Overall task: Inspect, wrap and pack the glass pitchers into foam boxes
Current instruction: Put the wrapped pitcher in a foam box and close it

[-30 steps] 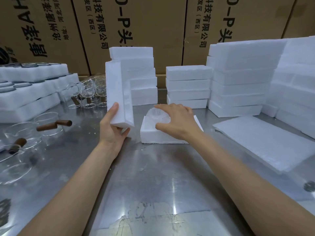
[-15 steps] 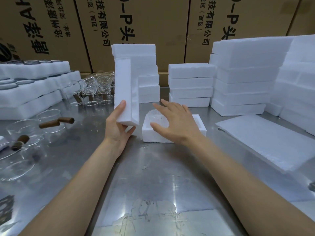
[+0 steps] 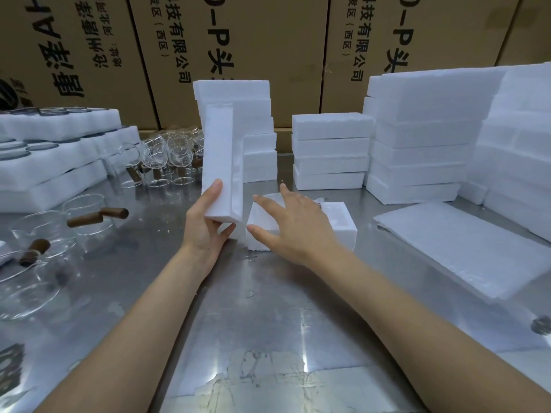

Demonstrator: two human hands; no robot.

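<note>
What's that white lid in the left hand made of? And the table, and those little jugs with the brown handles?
The lid looks like expanded polystyrene foam: matte white, grainy, with crumbly edges. The table seems to be stainless steel: grey, scuffed, with streaky reflections. The jugs look like clear glass, see-through with bright rims; their handles appear to be wood, brown and matte, though coated plastic is possible.

Bright overhead light glares off the steel table [image 3: 268, 323]; wide-angle edges bow
</note>
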